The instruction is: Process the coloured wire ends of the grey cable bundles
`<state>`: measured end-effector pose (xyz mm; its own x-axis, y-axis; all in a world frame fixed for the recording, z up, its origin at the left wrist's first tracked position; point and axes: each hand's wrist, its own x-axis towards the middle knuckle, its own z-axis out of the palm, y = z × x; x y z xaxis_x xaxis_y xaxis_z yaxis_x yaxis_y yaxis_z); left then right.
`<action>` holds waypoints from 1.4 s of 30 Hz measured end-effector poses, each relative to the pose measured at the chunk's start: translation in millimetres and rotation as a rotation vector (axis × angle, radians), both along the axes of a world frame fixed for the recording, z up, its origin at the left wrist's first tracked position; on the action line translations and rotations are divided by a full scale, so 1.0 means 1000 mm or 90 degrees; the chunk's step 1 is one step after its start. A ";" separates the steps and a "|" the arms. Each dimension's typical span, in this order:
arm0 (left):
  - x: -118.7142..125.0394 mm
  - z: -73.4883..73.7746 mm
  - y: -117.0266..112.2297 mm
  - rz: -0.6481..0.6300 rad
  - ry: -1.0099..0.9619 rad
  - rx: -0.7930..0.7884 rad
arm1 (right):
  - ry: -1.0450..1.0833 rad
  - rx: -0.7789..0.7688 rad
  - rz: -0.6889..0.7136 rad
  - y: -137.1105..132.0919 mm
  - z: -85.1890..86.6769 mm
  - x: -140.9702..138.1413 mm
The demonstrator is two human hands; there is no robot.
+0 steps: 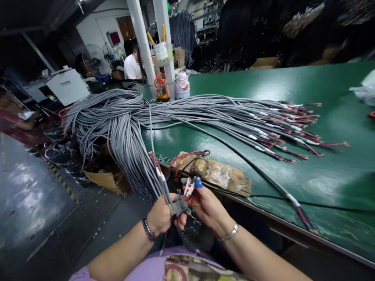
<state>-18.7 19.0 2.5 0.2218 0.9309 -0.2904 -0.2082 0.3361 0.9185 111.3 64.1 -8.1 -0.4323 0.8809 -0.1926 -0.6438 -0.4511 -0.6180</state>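
Head view: we're seated at the edge of the green table (341, 179), both hands low, just off the table's near edge. Our left hand (160, 217) is fisted shut round the grey cables (144, 176) right at their end, where thin coloured cores poke out twd the right hand (209, 208). That hand pinches a small pale tool (188, 187) between thumb and a finger wearing a blue cap (198, 182); the tool tip sits at the cores (too small to tell if it's touching them).

The held cables run up into the big grey bundle (120, 122), which drapes off the table corner; its far ends (288, 131), red and dark cores bared, fan out across the green top. A worn board (224, 175) w/ red and black leads lies just beside our hands. Orange scissors (160, 81) stand further back.

Our judgement: keep the left fist close to the cable end so the cores can't wander, let the bundle's weight hang on the table not the wrist, and hold the tool square to one core at a time.
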 end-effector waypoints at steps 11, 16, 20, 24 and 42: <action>-0.003 -0.005 -0.009 0.022 0.024 0.013 | 0.033 -0.017 0.047 -0.002 -0.011 0.003; -0.001 -0.005 -0.023 0.067 0.048 0.079 | 0.036 -0.018 0.063 -0.003 -0.008 0.008; 0.005 -0.007 -0.027 0.142 0.054 0.117 | 0.014 0.006 0.039 -0.004 -0.006 0.008; 0.011 -0.008 -0.022 0.180 0.062 0.125 | 0.010 0.013 0.036 -0.005 -0.004 0.007; 0.012 -0.007 -0.021 0.181 0.060 0.096 | 0.061 -0.042 0.063 -0.006 -0.006 0.008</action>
<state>-6.6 -1.9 -4.9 -0.0747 0.9857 -0.1512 -0.1854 0.1353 0.9733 119.6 58.4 -14.4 -0.5359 0.8198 -0.2021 -0.6484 -0.5529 -0.5233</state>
